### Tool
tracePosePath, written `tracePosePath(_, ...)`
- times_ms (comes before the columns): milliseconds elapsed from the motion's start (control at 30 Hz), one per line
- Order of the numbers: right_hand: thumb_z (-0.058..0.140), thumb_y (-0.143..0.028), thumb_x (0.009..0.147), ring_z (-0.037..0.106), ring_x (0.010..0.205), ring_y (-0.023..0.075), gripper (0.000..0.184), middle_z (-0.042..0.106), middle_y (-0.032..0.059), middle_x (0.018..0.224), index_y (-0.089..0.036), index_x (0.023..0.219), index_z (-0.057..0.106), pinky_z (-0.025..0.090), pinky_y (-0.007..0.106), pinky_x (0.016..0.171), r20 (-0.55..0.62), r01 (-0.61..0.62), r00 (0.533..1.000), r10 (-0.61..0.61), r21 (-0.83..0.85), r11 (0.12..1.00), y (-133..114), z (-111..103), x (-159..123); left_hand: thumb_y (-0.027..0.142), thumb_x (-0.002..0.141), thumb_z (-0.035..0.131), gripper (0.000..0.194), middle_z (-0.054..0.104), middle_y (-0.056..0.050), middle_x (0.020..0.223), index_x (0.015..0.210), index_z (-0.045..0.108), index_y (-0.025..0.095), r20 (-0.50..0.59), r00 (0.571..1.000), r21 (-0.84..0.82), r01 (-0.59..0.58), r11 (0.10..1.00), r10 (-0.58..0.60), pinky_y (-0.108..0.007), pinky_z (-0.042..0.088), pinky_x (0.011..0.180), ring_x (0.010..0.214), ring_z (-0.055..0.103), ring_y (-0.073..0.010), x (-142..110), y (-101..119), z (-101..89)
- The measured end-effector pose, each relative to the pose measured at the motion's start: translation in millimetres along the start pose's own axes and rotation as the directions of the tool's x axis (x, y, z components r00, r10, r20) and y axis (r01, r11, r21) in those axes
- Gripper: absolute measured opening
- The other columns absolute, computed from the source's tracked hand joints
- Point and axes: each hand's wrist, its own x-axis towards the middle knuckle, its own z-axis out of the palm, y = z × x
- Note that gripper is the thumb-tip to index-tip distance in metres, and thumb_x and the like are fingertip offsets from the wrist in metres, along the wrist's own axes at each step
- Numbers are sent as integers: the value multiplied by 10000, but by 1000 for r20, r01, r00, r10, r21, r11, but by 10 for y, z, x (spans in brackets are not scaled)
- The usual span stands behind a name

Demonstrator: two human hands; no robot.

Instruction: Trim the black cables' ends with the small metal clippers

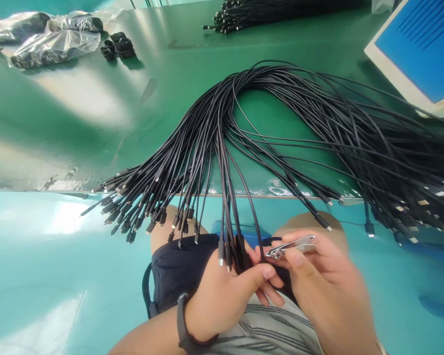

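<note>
Holding a bundle of black cables (222, 128) fanned across the green counter (177, 64): left hand (222, 301), wearing a black wristband (181, 320), clamped on several plug ends; right hand (327, 291) clamped on a metal nail clipper (290, 247), just beside those ends. Far left, plastic-wrapped black items (55, 47); far right, a white-framed blue screen (418, 49); far middle, a second cable bunch (266, 15).

A big loop of cables (281, 108) lies across the desk (77, 64), its plug ends drooping over the near edge toward six o'clock, where the left hand (222, 296) sits among them (the right hand (325, 281) just beside it, holding nail clippers (290, 246)). A second bundle (266, 15) lies at twelve o'clock, a screen (422, 49) at two, plastic bags (48, 39) and small coils (117, 45) at ten.
</note>
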Motion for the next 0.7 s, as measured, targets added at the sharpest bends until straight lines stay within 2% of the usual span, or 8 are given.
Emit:
tracePosePath(133,640,-354,884,638,565,180,103,686,31,876,-268,940,633,569,355,502,239,-55,970,37,71,996,-98,-39,51,280,723,798,277,708,-24,601,740,569,125,1,998,62,63,996,-64,-147,506,428,474,688,-131,30,3,-11)
tracePosePath(233,649,-320,873,669,659,190,76,704,32,882,-261,921,648,566,323,594,215,62,977,4,-297,953,-252,-89,109,279,746,785,243,735,-66,706,800,641,90,45,995,56,88,995,-91,-172,544,469,549,714,-152,30,37,-46)
tracePosePath(300,635,-329,874,690,774,220,84,718,38,895,-262,921,657,568,335,692,80,224,971,-225,-634,740,-358,-160,176,303,799,740,276,760,-136,902,950,665,85,81,993,-3,87,996,-87,-221,590,541,687,750,-202,9,57,-79)
tracePosePath(433,666,-271,832,670,1028,306,202,739,117,1025,-174,1005,702,469,445,996,85,152,538,-839,-988,-3,-510,-307,316,251,880,654,368,721,-196,1131,1219,581,129,107,990,-126,106,986,-93,-307,623,677,873,751,-269,-49,57,-120)
tracePosePath(500,699,-240,800,658,1079,331,236,744,151,1052,-138,1011,720,435,465,1043,70,109,407,-911,-994,-28,-526,-314,320,227,885,648,271,734,-189,1103,1134,612,124,96,991,-152,111,982,-97,-306,624,684,867,752,-268,-62,43,-115)
tracePosePath(567,702,-265,813,686,1024,308,170,753,113,1033,-196,966,727,512,434,959,-82,217,555,-828,-946,240,-484,-261,265,229,884,652,162,760,-174,1009,988,649,104,84,992,-158,110,981,-98,-267,619,643,808,760,-244,-57,28,-98)
tracePosePath(633,670,-298,854,721,894,259,83,760,53,985,-269,926,701,589,374,790,-154,259,850,-504,-711,654,-387,-173,184,249,877,663,160,774,-143,876,914,663,94,80,994,-154,92,984,-81,-225,603,574,717,760,-213,-42,18,-82)
tracePosePath(700,653,-322,877,727,795,230,57,762,44,944,-280,912,667,609,332,665,-62,116,987,-148,-365,924,-262,-83,121,252,867,676,166,763,-104,782,909,676,91,87,995,-146,57,988,-45,-203,588,531,649,750,-189,-24,12,-75)
